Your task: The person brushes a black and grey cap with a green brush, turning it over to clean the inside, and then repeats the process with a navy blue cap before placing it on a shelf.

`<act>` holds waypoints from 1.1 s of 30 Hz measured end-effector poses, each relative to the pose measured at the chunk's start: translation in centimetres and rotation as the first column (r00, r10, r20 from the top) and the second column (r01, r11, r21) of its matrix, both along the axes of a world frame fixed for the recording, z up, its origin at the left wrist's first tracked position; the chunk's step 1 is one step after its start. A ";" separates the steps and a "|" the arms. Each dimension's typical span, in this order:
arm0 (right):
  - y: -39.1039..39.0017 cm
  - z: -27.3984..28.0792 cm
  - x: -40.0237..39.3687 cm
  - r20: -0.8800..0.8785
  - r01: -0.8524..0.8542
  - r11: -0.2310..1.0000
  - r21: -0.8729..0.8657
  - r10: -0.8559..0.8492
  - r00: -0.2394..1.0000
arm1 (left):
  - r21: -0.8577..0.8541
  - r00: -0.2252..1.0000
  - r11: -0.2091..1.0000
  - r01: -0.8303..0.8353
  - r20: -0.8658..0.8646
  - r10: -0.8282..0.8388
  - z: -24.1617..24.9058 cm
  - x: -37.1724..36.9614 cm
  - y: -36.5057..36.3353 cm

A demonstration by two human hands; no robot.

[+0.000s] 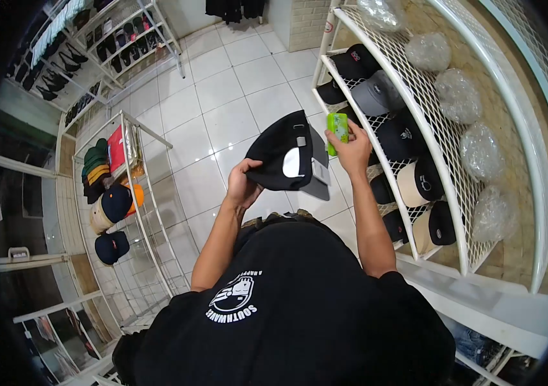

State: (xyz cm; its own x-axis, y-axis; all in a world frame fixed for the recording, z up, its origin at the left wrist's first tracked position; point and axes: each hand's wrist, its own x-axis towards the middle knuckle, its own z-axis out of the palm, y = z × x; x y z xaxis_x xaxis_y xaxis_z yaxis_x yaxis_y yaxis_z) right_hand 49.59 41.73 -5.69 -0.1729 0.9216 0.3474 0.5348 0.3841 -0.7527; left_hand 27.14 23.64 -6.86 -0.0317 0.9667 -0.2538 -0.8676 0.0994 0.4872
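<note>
One rack [440,143] of shelved caps [404,134] stands at the person's right. Near it, before the person's body, a black-and-grey cap [267,168] tilts with its inside showing. The left hand [242,184] grips its edge, fingers closed. The right hand [354,156] has its fingers bent round a small green pack [337,123], just beside the cap.

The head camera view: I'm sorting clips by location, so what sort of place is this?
Probably a shop selling hats and clothing accessories: caps fill the white mesh shelving, folded beanies sit on another rack, and what looks like footwear lines the far shelves.
</note>
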 end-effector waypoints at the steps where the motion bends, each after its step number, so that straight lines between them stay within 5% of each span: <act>1: 0.1 -0.3 0.3 -0.149 0.032 0.999 -0.008 -0.033 0.988 | -0.070 0.998 0.996 -0.058 -0.024 0.057 -0.1 -0.2 0.2; 3: -1.3 3.0 0.6 -0.358 0.017 0.991 -0.135 -0.064 0.931 | -0.129 0.991 0.983 -0.130 -0.053 0.124 0.1 -0.3 0.7; 4: -1.8 3.5 0.7 -0.354 0.022 0.990 -0.138 -0.070 0.932 | -0.133 0.992 0.983 -0.124 -0.050 0.119 -0.5 -0.3 0.8; 6: -2.5 3.9 1.5 -0.193 -0.165 0.983 0.081 0.178 0.965 | -0.130 0.992 0.985 -0.111 0.051 0.119 -1.5 -0.5 1.7; 8: -1.6 2.2 2.6 -0.049 -0.063 0.996 -0.055 0.060 0.997 | -0.084 0.995 0.993 -0.078 0.055 0.083 0.0 -0.2 2.9; 10: -0.6 1.7 5.1 0.145 0.167 0.985 0.034 -0.170 0.975 | -0.069 0.994 0.996 -0.056 0.086 0.062 1.4 0.1 3.8; 12: -0.8 3.7 8.3 0.146 0.248 0.969 0.014 -0.247 0.958 | -0.083 0.994 0.995 -0.059 -0.097 0.051 4.0 0.9 4.5; 14: -2.3 6.1 11.1 -0.005 0.141 0.973 0.180 -0.143 0.990 | -0.031 0.996 1.000 -0.003 -0.086 0.000 3.5 1.5 6.3; 20: -0.2 10.3 17.0 0.092 0.438 0.772 0.460 -0.532 0.841 | -0.059 0.971 0.972 0.230 -0.052 -0.233 5.1 7.3 11.3; 26: 5.1 8.5 18.6 0.095 0.437 0.767 0.470 -0.536 0.839 | 0.005 0.904 0.904 0.427 -0.010 -0.427 4.9 10.4 12.2; 29: 5.5 8.1 18.3 0.224 0.331 0.634 0.698 -0.633 0.741 | -0.002 0.913 0.914 0.406 -0.026 -0.406 5.7 10.6 11.7; 33: 4.6 8.3 18.0 0.231 0.384 0.658 0.647 -0.650 0.724 | -0.023 0.920 0.920 0.391 0.002 -0.391 5.2 9.4 11.1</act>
